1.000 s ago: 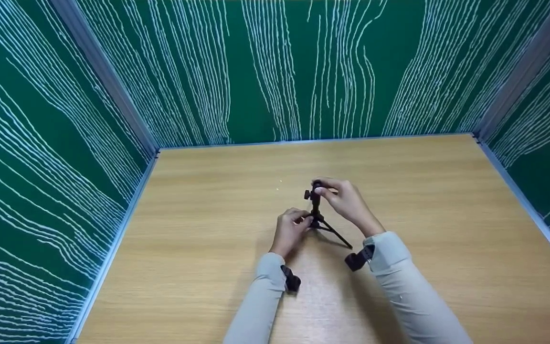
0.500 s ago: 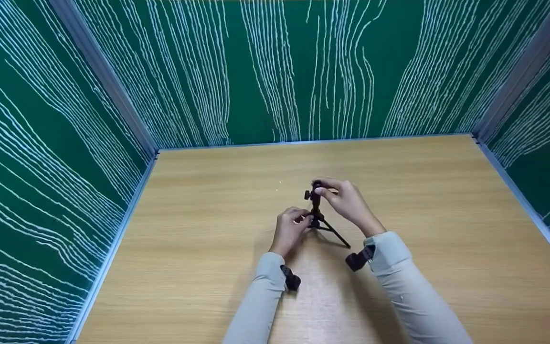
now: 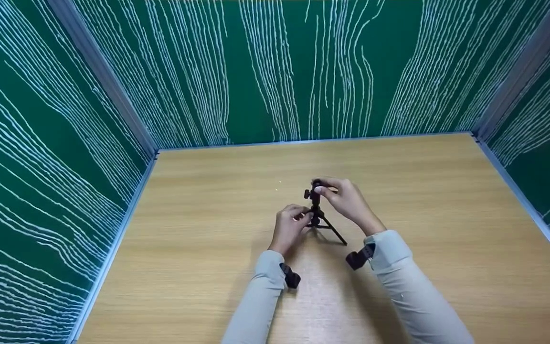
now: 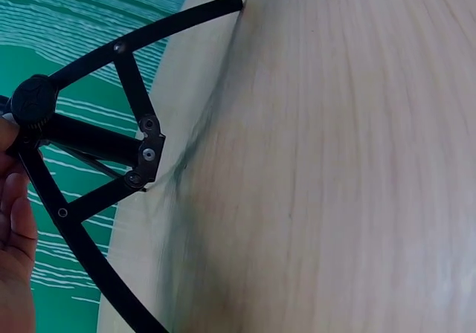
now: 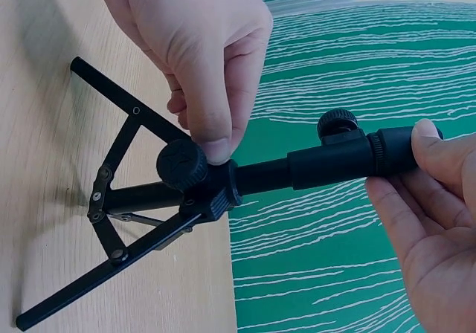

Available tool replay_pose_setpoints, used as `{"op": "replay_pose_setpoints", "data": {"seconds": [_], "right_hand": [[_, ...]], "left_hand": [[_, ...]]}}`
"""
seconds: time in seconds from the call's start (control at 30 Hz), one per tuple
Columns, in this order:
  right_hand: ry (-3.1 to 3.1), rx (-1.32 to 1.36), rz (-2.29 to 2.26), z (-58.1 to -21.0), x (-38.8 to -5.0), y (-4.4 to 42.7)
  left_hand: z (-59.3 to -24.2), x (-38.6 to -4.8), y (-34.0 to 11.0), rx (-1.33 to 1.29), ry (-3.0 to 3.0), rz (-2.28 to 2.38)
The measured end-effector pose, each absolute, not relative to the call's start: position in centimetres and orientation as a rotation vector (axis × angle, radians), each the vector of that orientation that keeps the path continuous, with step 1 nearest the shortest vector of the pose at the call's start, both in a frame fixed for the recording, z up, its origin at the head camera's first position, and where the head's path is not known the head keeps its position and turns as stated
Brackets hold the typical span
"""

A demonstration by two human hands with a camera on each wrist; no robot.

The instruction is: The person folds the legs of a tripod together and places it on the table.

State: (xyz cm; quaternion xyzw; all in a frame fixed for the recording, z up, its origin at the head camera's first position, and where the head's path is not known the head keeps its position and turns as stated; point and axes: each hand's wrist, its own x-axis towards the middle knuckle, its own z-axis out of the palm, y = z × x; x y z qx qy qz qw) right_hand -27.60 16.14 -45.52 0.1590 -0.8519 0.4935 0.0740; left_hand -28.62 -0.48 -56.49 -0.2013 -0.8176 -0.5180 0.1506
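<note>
A small black tabletop tripod (image 3: pixel 316 203) stands upright between the hands, its legs spread. The left hand (image 3: pixel 287 230) pinches it at the hub where the legs meet, beside a round knob (image 5: pixel 182 165) seen in the right wrist view. Up at the top, the right hand (image 3: pixel 350 203) holds the end of the centre column (image 5: pixel 327 168) between thumb and fingers. A smaller knurled knob (image 5: pixel 338 123) juts from the side of that column. In the left wrist view, braces (image 4: pixel 134 88) link the legs to the lower column, and only part of the left hand shows at the edge.
The wooden table (image 3: pixel 198 200) spreads around the hands. Green panels with white wavy lines (image 3: pixel 251 71) rise at the back and sides, joined by grey posts (image 3: pixel 108 81). Tiny pale specks lie left of the tripod. Dark cameras (image 3: pixel 291 278) sit on both wrists.
The foot of the tripod's near right leg has shifted slightly left and away from the person. The left hand has risen a little with the hub; the right hand stays almost in place.
</note>
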Motion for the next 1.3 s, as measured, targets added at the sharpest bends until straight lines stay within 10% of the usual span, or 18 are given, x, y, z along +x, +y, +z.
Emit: {"op": "replay_pose_setpoints", "data": {"seconds": [1.3], "right_hand": [[-2.551, 0.526, 1.39, -45.3, -27.7, 16.2]], "left_hand": [[-55.2, -28.5, -0.2, -0.525, -2.266, -1.611]]}}
